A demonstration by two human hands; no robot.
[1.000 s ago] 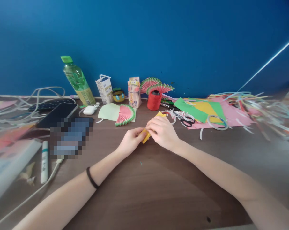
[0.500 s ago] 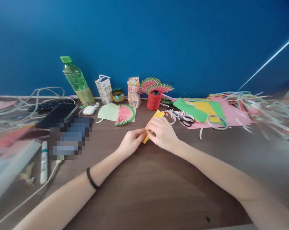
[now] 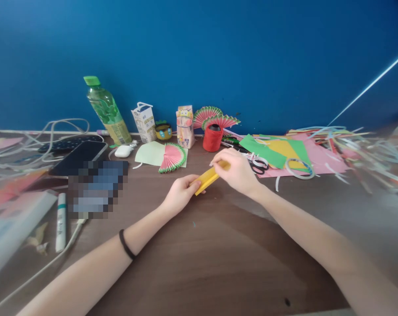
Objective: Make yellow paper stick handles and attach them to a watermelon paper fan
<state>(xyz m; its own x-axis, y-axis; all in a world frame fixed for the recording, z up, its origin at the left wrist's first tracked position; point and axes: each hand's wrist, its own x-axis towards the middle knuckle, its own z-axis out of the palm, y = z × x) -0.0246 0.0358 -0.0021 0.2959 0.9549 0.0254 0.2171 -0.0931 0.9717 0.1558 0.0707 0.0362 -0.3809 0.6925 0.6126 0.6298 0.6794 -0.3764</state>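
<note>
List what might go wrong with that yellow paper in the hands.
The left hand and right hand hold opposite ends of the folded yellow paper, so uneven tension might skew or loosen its fold.

The scissors lie close beside the right hand; a careless sweep could knock them.

So the whole backdrop is one big blue wall [image 3: 199,52], kinda darker toward the upper right. A thin bright white line [image 3: 370,85] slants across it, can't tell what it is. Brown wood-grain table [image 3: 172,272] pushed up close, greyish sheen on its right side.
</note>
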